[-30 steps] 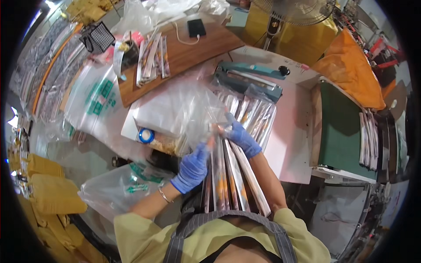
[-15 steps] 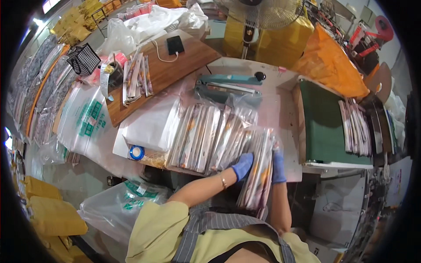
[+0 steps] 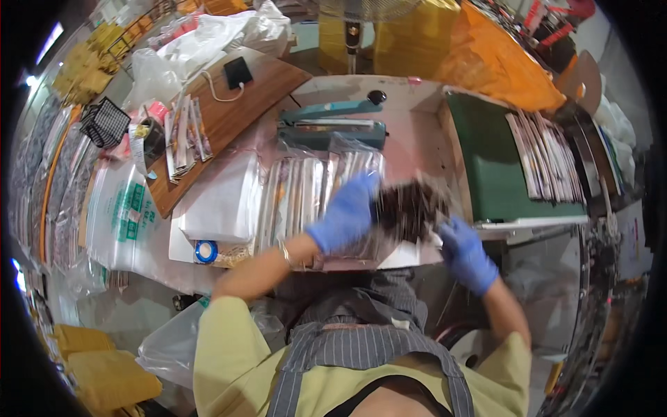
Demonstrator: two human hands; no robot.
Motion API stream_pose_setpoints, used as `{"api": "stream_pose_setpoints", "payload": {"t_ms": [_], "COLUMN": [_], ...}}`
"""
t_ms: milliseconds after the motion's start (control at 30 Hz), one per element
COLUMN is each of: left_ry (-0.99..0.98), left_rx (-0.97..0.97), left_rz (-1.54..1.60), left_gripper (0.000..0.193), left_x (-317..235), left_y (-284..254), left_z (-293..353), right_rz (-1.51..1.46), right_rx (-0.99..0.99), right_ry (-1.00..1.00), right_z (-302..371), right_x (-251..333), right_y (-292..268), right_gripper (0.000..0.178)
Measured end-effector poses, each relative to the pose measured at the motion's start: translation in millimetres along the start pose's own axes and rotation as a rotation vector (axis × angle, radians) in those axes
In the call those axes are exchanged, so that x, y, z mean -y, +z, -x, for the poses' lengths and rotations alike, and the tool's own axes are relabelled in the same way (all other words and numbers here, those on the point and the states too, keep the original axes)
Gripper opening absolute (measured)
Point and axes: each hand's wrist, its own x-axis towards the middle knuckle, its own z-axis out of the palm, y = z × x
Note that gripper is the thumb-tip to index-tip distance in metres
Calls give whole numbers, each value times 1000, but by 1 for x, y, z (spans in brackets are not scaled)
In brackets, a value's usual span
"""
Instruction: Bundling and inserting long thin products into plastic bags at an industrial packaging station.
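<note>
Between my hands is a bundle of flat packets (image 3: 410, 208), blurred by motion, with a dark brown face showing and pale streaks at its edge. My left hand (image 3: 347, 212), in a blue glove, grips the bundle's left side. On the other side my right hand (image 3: 469, 256), gloved in blue too, has its fingers curled at the right edge, beside a small white bit I cannot make out. Left of the bundle stand packed rows of clear-wrapped packets (image 3: 292, 198), partly behind my left forearm. A teal bar sealer (image 3: 333, 125) lies beyond them.
White sheets (image 3: 219, 201) and a blue tape roll (image 3: 206, 251) lie at left, below a wooden board (image 3: 257, 97) with a phone (image 3: 237, 71). At right, more packets (image 3: 545, 156) rest on a green surface (image 3: 479, 153). A fan (image 3: 353, 31) stands behind the table.
The packet bundle has moved up and away from my body and turned, so a dark face shows now. My right hand has moved right; the whole view has shifted.
</note>
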Motion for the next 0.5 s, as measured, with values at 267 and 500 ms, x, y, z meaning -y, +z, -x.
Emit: {"api": "stream_pose_setpoints", "payload": {"t_ms": [267, 500], "left_ry": [157, 403], "left_rx": [-84, 3], "left_rz": [275, -9], "left_gripper": [9, 15], "left_x": [-6, -9], "left_y": [-64, -41], "left_z": [-94, -102], "right_rz": [-106, 524], "right_rx": [-176, -445], "right_ry": [-123, 99], "right_z": [-70, -89], "right_x": [-25, -2], "right_y": [-88, -77], "right_gripper": [8, 18]}}
